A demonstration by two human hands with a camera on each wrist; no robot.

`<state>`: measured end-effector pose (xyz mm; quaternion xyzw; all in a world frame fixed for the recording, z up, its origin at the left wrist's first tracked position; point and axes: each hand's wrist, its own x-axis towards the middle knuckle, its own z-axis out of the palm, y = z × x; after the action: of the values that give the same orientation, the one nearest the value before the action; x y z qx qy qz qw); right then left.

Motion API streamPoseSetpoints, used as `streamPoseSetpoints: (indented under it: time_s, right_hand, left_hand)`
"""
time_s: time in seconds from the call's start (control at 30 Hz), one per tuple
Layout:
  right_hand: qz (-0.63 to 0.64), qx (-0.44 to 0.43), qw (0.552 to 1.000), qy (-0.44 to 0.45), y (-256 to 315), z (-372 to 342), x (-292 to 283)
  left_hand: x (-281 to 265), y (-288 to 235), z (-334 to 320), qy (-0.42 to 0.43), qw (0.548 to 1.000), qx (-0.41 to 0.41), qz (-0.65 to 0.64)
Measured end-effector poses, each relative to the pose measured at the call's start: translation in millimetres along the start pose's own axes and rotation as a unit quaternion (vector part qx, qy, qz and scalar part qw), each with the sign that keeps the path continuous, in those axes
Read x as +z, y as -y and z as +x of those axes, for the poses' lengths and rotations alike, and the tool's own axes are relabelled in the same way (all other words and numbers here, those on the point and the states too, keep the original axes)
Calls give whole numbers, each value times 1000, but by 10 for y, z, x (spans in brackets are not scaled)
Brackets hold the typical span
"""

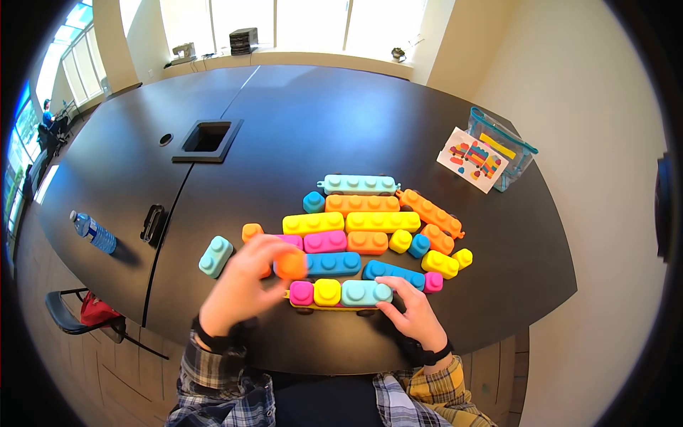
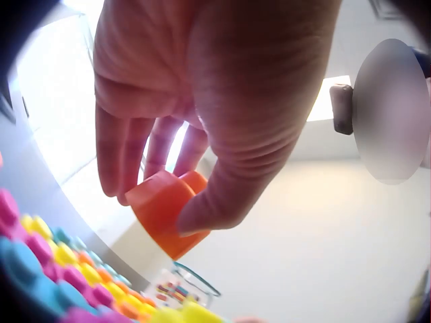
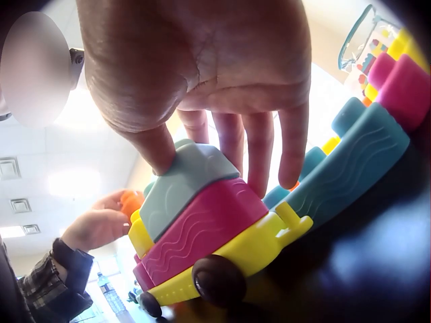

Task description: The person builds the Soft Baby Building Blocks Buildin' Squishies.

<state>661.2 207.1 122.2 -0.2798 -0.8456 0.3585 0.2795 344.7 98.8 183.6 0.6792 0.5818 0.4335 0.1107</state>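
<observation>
My left hand (image 1: 242,281) pinches an orange block (image 2: 168,212) between thumb and fingers, raised above the left end of a toy wagon. The wagon has a yellow wheeled base (image 3: 252,252) and stands near the table's front edge. On it sits a magenta layer (image 3: 205,222), topped by a small magenta block (image 1: 302,293), a yellow block (image 1: 327,292) and a light blue block (image 1: 366,292). With thumb and fingers on opposite sides, my right hand (image 1: 413,317) grips the light blue block at the right end.
Beyond the wagon lie several loose blocks, including a long blue block (image 1: 393,275) and yellow blocks (image 1: 313,223). Farther back are a light blue wheeled base (image 1: 359,185) and an orange one (image 1: 432,213). A picture card (image 1: 473,160) leans against a clear bag (image 1: 523,167). A water bottle (image 1: 94,233) stands left.
</observation>
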Motion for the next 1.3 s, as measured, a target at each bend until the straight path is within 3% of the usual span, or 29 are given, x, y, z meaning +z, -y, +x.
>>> streamPoseSetpoints:
  time_s: [0.1, 0.23, 0.4, 0.9, 1.1, 1.17, 1.23, 1.3]
  right_hand:
    - [0, -1, 1000, 0, 7, 5, 9]
    - [-4, 3, 1000, 1, 17, 12, -1]
    - [1, -4, 1000, 0, 19, 13, 11]
    - [0, -6, 1000, -4, 10, 19, 28]
    - [0, -5, 1000, 2, 17, 31, 15]
    - [1, -2, 1000, 1, 23, 25, 12]
    - [4, -2, 1000, 1, 27, 22, 9]
    - [4, -4, 1000, -1, 8, 17, 15]
  left_hand:
    - [315, -149, 44, 79, 994, 36, -69]
    - [650, -167, 67, 95, 986, 50, -124]
    - [771, -151, 41, 122, 986, 11, -109]
    - [836, -238, -47, 72, 993, -11, -92]
    - [552, -114, -42, 57, 997, 21, -55]
    - [351, 60, -49, 15, 998, -42, -31]
    - [208, 332, -118, -27, 991, -104, 80]
    - [144, 612, -241, 0, 984, -130, 121]
